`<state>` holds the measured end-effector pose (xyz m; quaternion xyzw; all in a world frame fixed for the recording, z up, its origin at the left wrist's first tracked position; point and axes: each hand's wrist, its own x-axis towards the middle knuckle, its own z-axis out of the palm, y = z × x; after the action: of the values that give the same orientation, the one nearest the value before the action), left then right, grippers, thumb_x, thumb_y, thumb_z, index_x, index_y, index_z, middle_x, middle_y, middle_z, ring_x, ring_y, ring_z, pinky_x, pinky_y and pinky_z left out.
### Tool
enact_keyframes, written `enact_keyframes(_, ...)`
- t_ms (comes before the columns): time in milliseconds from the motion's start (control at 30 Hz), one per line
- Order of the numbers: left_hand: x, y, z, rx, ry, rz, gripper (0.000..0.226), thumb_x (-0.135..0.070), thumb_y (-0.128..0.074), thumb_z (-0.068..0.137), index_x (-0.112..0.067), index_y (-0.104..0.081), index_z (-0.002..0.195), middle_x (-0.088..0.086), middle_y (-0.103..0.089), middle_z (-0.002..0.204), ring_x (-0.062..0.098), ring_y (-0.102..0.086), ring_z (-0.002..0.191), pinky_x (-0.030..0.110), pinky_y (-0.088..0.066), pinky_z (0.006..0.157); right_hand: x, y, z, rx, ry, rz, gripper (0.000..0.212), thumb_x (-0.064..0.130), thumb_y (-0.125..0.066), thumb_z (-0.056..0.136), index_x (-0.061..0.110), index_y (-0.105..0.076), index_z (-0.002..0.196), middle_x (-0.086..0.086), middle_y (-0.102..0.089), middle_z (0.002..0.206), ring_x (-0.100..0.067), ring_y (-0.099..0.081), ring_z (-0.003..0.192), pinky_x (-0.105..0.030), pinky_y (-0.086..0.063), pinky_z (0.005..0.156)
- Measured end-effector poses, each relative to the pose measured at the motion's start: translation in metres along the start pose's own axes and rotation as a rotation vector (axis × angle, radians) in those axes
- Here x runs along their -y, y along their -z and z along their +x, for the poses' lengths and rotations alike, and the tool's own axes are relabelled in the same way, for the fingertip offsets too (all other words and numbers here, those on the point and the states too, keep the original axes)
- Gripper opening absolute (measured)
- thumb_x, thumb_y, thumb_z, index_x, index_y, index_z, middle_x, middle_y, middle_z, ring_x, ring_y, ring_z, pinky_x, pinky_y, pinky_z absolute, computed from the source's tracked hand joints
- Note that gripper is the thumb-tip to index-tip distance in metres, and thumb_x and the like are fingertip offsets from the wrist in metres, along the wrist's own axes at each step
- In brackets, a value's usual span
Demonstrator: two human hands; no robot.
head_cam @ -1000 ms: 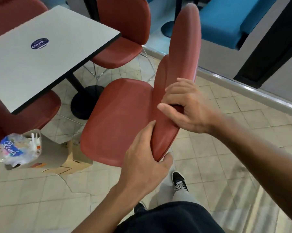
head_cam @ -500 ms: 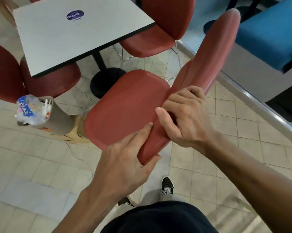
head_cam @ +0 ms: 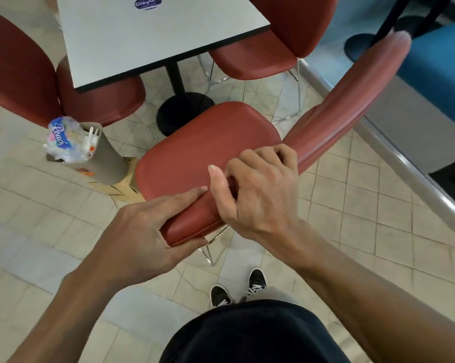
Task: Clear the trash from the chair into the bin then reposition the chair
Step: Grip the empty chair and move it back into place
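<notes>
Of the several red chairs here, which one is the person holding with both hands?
The red chair nearest the camera, angled away from the table. The left hand and right hand grip its seat edge; the others stand untouched around the table.

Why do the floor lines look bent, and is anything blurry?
Head view: the wide-angle lens bows the floor tiles and curves the chair back; the bin and both hands stay fairly sharp; edges smear slightly; light is soft, with mild sheen on the seat.

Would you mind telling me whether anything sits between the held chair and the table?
Only bare floor shows between the chair, held by the left hand and right hand, and the table; the bin stands aside.
</notes>
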<state>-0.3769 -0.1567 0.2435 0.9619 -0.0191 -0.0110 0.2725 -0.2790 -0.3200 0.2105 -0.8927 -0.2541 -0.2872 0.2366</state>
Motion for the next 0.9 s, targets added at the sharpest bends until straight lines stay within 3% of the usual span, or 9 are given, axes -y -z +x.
enact_keyframes(100,-0.014,-0.004,-0.007,-0.012,0.125,0.022,0.073,-0.082,-0.049,0.064,-0.062,-0.031,0.132,-0.045,-0.049,0.104,-0.008,-0.056,0.094,0.019,-0.047,0.079,-0.01,0.011,-0.002,0.104,0.102,0.046,0.054,0.051,-0.035,0.098,0.021,-0.065,0.065,0.007,-0.064,0.067,-0.017,-0.061,0.074,-0.037,-0.038,0.088)
enact_keyframes(200,-0.037,-0.021,-0.008,-0.197,0.195,0.196,0.069,-0.082,-0.037,0.075,-0.04,-0.049,0.128,-0.018,-0.063,0.114,0.016,-0.063,0.095,0.029,-0.046,0.075,-0.053,0.029,0.014,0.251,0.172,0.206,0.052,0.052,-0.032,0.099,0.022,-0.07,0.08,0.01,-0.068,0.082,-0.012,-0.063,0.088,-0.038,-0.04,0.093)
enact_keyframes(267,-0.054,-0.03,-0.001,-0.287,0.246,0.237,0.067,-0.075,-0.03,0.085,-0.027,-0.058,0.122,-0.007,-0.068,0.11,0.024,-0.065,0.092,0.036,-0.049,0.074,-0.097,0.037,0.036,0.302,0.154,0.169,0.052,0.053,-0.032,0.099,0.02,-0.07,0.083,0.008,-0.068,0.085,-0.014,-0.062,0.089,-0.043,-0.04,0.098)
enact_keyframes(400,-0.077,-0.039,0.024,-0.365,0.411,0.333,0.06,-0.065,-0.022,0.093,-0.028,-0.068,0.105,-0.006,-0.072,0.091,0.023,-0.066,0.08,0.032,-0.043,0.065,-0.175,0.035,0.092,0.486,0.169,-0.024,0.062,0.058,-0.024,0.097,0.018,-0.069,0.086,0.007,-0.059,0.083,-0.017,-0.056,0.088,-0.052,-0.031,0.107)
enact_keyframes(500,-0.08,-0.044,0.029,-0.411,0.526,0.377,0.061,-0.061,-0.019,0.094,-0.029,-0.07,0.086,-0.007,-0.066,0.07,0.022,-0.06,0.064,0.027,-0.032,0.057,-0.194,0.031,0.108,0.543,0.231,-0.07,0.065,0.056,-0.021,0.098,0.017,-0.069,0.079,0.001,-0.063,0.074,-0.017,-0.051,0.075,-0.05,-0.035,0.102)
enact_keyframes(633,-0.079,-0.047,0.031,-0.523,0.536,0.416,0.056,-0.047,-0.027,0.097,-0.018,-0.056,0.058,-0.006,-0.048,0.05,0.022,-0.043,0.046,0.026,-0.02,0.049,-0.197,0.026,0.104,0.51,0.275,-0.096,0.064,0.051,-0.02,0.098,0.016,-0.066,0.071,0.002,-0.06,0.065,-0.019,-0.051,0.063,-0.041,-0.037,0.094)
enact_keyframes(767,-0.076,-0.047,0.033,-0.552,0.548,0.434,0.051,-0.041,-0.03,0.094,-0.016,-0.044,0.051,-0.005,-0.04,0.045,0.023,-0.04,0.044,0.026,-0.022,0.047,-0.199,0.022,0.101,0.439,0.265,-0.088,0.063,0.05,-0.021,0.098,0.016,-0.063,0.065,0.004,-0.059,0.063,-0.019,-0.05,0.06,-0.04,-0.039,0.091)
enact_keyframes(900,-0.073,-0.048,0.033,-0.583,0.528,0.455,0.051,-0.039,-0.031,0.092,-0.016,-0.049,0.051,-0.006,-0.036,0.044,0.023,-0.039,0.042,0.024,-0.019,0.048,-0.2,0.019,0.1,0.405,0.258,-0.11,0.062,0.049,-0.019,0.097,0.018,-0.057,0.06,0.002,-0.061,0.063,-0.022,-0.055,0.063,-0.038,-0.037,0.089)
